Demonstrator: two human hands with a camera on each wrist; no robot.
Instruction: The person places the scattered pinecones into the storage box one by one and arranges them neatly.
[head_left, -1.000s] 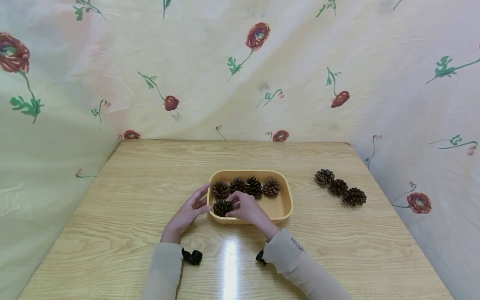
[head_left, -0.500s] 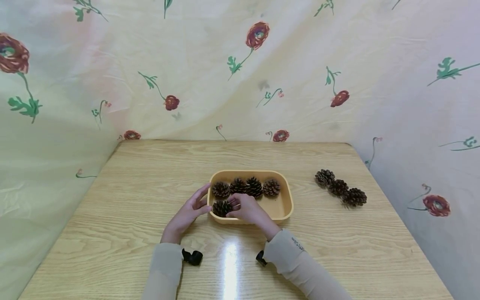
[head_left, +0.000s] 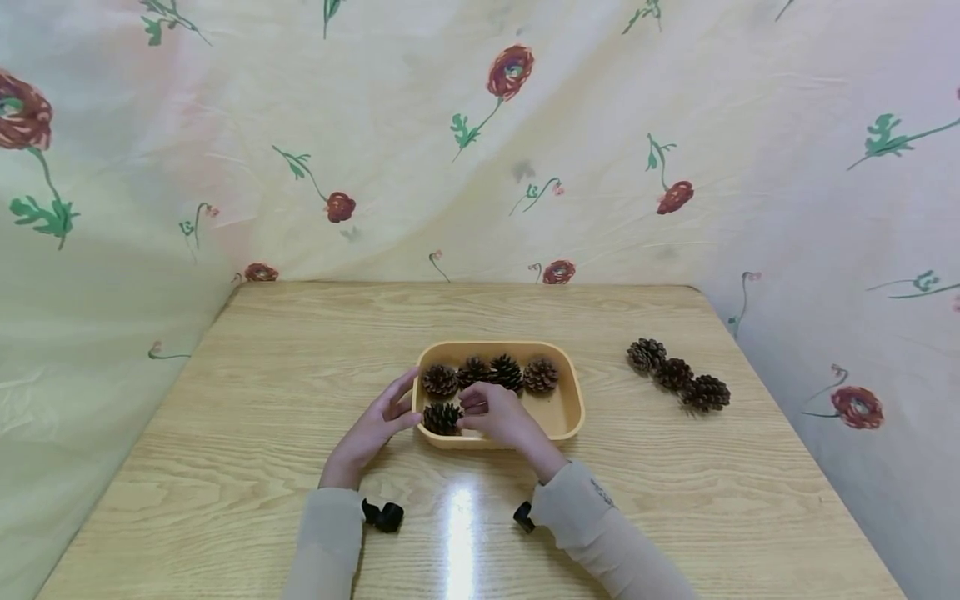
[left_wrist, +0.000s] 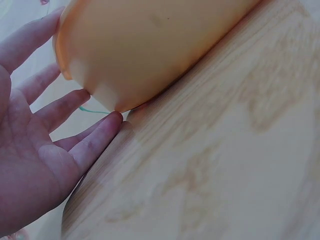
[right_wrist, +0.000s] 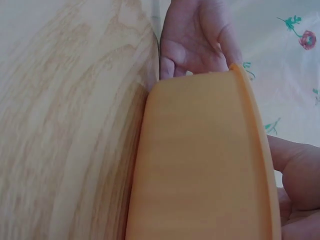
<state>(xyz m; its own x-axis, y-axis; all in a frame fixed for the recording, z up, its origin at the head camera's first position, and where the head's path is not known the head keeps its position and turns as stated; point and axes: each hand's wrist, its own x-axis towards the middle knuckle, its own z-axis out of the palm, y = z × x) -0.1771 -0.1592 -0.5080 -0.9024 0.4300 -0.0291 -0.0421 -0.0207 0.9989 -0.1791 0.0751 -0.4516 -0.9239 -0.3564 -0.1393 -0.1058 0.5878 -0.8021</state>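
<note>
A yellow-orange rectangular tray (head_left: 564,423) stands on the table with several brown pine cones inside. Along its far wall is a row of them, including one dark pine cone (head_left: 506,372). Another pine cone (head_left: 442,418) lies in the near left corner. My left hand (head_left: 372,427) rests against the tray's left end, fingers spread and fairly straight; the left wrist view shows its fingertips at the tray wall. Over the near wall reaches my right hand (head_left: 501,415), its loosely bent fingers just right of the corner pine cone with a small gap. In the right wrist view the wall hides its fingertips.
On the right side of the table lie three more pine cones in a slanting line, the middle one a small dark pine cone (head_left: 674,375). Flower-printed cloth (head_left: 420,150) hangs behind and beside the wooden table (head_left: 300,333).
My right hand has let go of the pine cone in the near left corner and shifted slightly right. My left hand stays at the tray's end.
</note>
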